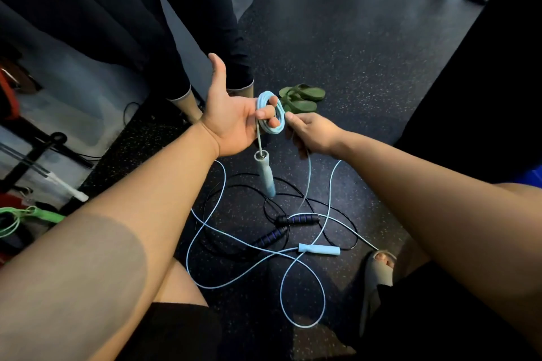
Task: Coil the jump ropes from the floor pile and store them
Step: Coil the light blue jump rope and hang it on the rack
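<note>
Two hands work on the blue jump rope (pixel 271 113). The left hand (pixel 231 123) has its thumb up, and its fingers curl through a small coil of rope wound round them. One blue handle (pixel 265 176) hangs down from the coil. The right hand (pixel 312 135) pinches the rope just beside the coil. The rest lies in loose loops on the floor (pixel 366 82) with the other handle (pixel 319 250). A black jump rope (pixel 296 219) lies tangled with it. Some green sandals (pixel 302 98) sit farther off.
</note>
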Demonstrator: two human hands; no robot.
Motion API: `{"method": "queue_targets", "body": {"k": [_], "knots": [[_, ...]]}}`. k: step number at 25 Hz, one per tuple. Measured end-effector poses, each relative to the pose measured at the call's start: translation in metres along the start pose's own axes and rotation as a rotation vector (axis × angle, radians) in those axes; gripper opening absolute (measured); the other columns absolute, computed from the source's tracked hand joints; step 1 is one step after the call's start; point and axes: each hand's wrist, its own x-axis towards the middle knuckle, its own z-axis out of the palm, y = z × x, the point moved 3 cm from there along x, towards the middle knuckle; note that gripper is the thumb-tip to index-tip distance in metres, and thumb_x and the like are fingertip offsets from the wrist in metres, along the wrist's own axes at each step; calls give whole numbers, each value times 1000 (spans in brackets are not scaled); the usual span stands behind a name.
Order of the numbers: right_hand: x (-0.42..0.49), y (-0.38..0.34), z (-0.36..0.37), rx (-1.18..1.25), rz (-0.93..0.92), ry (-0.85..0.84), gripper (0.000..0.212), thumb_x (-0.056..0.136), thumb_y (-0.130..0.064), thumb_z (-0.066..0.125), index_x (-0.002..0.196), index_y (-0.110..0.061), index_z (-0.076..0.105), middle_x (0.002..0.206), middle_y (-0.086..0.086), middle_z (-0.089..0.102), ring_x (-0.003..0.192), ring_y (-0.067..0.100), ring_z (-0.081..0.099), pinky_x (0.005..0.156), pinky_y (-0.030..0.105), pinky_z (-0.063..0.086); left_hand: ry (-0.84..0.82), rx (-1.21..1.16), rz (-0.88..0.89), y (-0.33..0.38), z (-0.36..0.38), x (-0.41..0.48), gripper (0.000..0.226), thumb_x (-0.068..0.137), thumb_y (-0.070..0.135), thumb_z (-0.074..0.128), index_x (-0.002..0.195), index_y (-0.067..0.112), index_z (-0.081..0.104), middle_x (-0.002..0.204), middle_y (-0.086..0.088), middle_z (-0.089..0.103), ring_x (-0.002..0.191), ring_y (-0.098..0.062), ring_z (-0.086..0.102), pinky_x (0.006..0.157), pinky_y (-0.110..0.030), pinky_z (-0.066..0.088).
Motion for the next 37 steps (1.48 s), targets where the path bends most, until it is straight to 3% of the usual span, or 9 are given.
{"method": "queue_targets", "body": {"k": [10, 14, 16, 18, 21, 24, 26, 30, 37], "knots": [[-15, -3, 20, -367, 17, -295, 36, 105, -33, 37, 99, -11, 65, 72, 8, 62, 56, 18, 65, 60, 29, 51, 292, -301, 338, 14, -18, 2, 110, 74, 95, 28, 126, 1, 48, 96, -14, 50, 77, -28, 62, 103, -47, 50], [-18, -25, 19, -620, -153, -278, 40, 102, -44, 39, 98, -18, 69, 92, 4, 70, 84, 23, 66, 82, 40, 53, 426, -190, 325, 11, -13, 1, 99, 81, 90, 22, 113, 1, 52, 115, -18, 54, 105, -33, 64, 105, -49, 50], [-20, -39, 17, -693, -240, -253, 43, 102, -42, 41, 88, -9, 64, 80, 4, 66, 78, 24, 61, 73, 37, 49, 476, -56, 291, 7, -19, 7, 117, 76, 94, 21, 133, -5, 46, 119, -18, 54, 104, -31, 63, 93, -45, 57], [-22, -54, 10, -758, -342, -209, 41, 102, -39, 45, 76, -9, 57, 66, 1, 55, 68, 24, 53, 63, 33, 38, 412, 177, 177, 1, -20, 14, 134, 63, 100, 22, 138, -8, 45, 108, -18, 56, 93, -31, 63, 77, -38, 58], [-21, -66, -5, -807, -515, -88, 40, 96, -43, 52, 69, -15, 57, 61, 2, 55, 60, 26, 52, 59, 36, 42, 151, 505, 14, -13, -2, 14, 121, 66, 100, 5, 97, -2, 62, 82, -15, 63, 76, -26, 60, 74, -31, 48], [-18, -65, -18, -808, -575, 39, 48, 88, -58, 51, 64, -16, 57, 54, 0, 53, 51, 21, 48, 55, 38, 47, 59, 576, -37, -17, 4, 14, 127, 76, 87, -12, 109, -6, 67, 112, -23, 71, 109, -29, 66, 103, -27, 47], [-18, -65, -21, -757, -617, 63, 49, 84, -64, 52, 68, -19, 63, 58, -3, 59, 55, 20, 54, 58, 39, 49, -9, 645, -79, -17, 3, 14, 135, 74, 86, -20, 113, -15, 63, 122, -38, 59, 114, -43, 59, 115, -39, 35], [-22, -65, -31, -624, -601, 46, 46, 74, -68, 68, 67, -24, 54, 59, -7, 54, 54, 8, 49, 53, 26, 39, -86, 650, -140, -21, 14, 6, 115, 74, 84, -20, 65, 9, 67, 79, -22, 54, 81, -31, 59, 91, -35, 45], [-14, -31, -39, -278, -403, 115, 47, 93, -46, 62, 67, -9, 50, 64, 2, 43, 56, 7, 34, 54, 28, 32, -164, 400, -200, -15, 16, -2, 119, 65, 96, -12, 82, 4, 60, 55, -5, 42, 63, -27, 46, 75, -32, 46]]}}
